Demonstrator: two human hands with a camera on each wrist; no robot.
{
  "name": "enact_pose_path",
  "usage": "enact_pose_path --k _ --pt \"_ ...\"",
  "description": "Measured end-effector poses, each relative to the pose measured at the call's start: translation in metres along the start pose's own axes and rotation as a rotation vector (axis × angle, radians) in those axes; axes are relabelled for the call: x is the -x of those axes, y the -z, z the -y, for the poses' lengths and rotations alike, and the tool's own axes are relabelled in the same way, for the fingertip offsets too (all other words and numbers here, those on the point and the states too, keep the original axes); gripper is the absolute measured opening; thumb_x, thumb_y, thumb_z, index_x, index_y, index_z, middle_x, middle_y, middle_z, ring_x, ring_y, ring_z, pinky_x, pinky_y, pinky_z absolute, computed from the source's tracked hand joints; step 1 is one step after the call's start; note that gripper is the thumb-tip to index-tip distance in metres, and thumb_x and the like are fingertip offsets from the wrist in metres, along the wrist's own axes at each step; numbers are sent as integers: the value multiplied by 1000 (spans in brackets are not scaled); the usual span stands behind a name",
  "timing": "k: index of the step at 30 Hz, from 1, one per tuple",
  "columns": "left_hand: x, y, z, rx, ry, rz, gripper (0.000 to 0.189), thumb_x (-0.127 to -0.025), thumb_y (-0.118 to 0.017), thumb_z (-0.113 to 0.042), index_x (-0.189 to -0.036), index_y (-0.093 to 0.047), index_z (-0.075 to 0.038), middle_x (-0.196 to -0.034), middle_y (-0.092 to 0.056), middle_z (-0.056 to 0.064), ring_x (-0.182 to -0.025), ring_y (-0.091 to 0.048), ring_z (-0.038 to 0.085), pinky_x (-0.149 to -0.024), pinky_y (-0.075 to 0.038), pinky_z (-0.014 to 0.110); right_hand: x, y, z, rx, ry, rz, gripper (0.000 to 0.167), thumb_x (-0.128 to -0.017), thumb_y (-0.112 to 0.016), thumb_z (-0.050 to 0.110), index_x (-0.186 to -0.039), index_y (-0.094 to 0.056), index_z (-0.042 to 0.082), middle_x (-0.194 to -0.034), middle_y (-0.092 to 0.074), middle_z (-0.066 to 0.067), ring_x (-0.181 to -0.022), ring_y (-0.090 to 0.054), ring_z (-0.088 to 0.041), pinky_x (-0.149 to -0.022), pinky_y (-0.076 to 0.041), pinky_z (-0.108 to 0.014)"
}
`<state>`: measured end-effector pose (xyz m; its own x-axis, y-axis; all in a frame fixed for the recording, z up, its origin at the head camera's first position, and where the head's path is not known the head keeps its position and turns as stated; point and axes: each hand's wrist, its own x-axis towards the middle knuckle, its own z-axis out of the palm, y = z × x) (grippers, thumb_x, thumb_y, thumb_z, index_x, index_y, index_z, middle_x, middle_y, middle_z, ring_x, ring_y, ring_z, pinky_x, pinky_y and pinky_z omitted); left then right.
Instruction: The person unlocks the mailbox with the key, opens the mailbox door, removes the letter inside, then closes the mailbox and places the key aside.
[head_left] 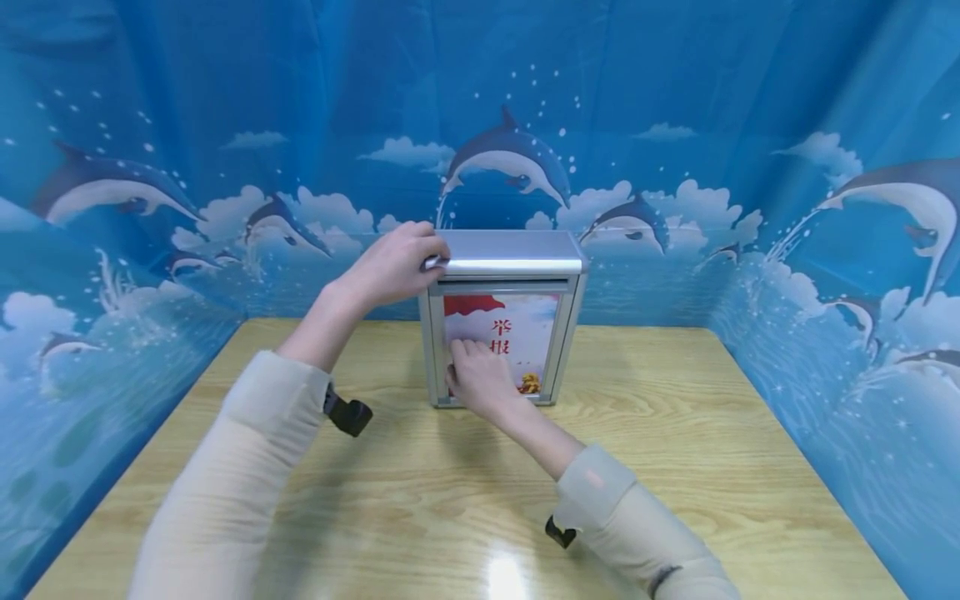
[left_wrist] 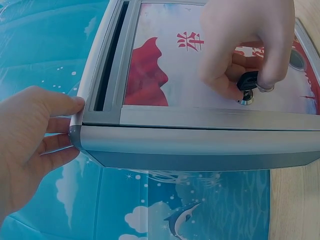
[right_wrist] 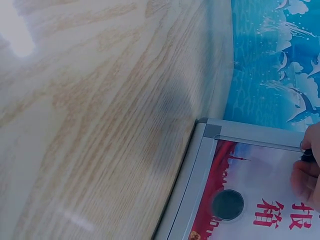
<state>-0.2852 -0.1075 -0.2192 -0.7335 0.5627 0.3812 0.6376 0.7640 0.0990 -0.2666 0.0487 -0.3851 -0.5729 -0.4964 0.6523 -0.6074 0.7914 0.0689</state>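
Note:
A silver metal-framed box [head_left: 517,243] with a slot under its top stands upright on the table. Its front panel [left_wrist: 172,60] is white and red with red characters. At the box's upper left corner, my left hand [head_left: 401,262] grips the edge, thumb on the front and fingers round the side. My right hand [head_left: 483,379] is at the left part of the panel, pinching a black-headed key [left_wrist: 247,80]. The key is at a small round metal lock [left_wrist: 246,100]; how deep it sits cannot be told. Only part of the right hand [right_wrist: 309,172] shows in the right wrist view.
The wood-grain table [head_left: 645,467] extends in front of the box and to both sides. Blue curtains [head_left: 360,100] printed with dolphins surround it at the back and sides. A dark round spot [right_wrist: 228,204] is on the panel's lower part.

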Motion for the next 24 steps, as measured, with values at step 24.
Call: enact_pose_path --k 24 --pt "0 2 -2 -26 -30 1 16 -90 -60 -12 -103 -65 -5 -96 -57 10 -84 -46 24 -74 -42 35 18 45 -6 -179 72 262 5 -85 -57 18 -85 -58 13 -68 -51 6 -59 -47 -8 -46 -36 -21"
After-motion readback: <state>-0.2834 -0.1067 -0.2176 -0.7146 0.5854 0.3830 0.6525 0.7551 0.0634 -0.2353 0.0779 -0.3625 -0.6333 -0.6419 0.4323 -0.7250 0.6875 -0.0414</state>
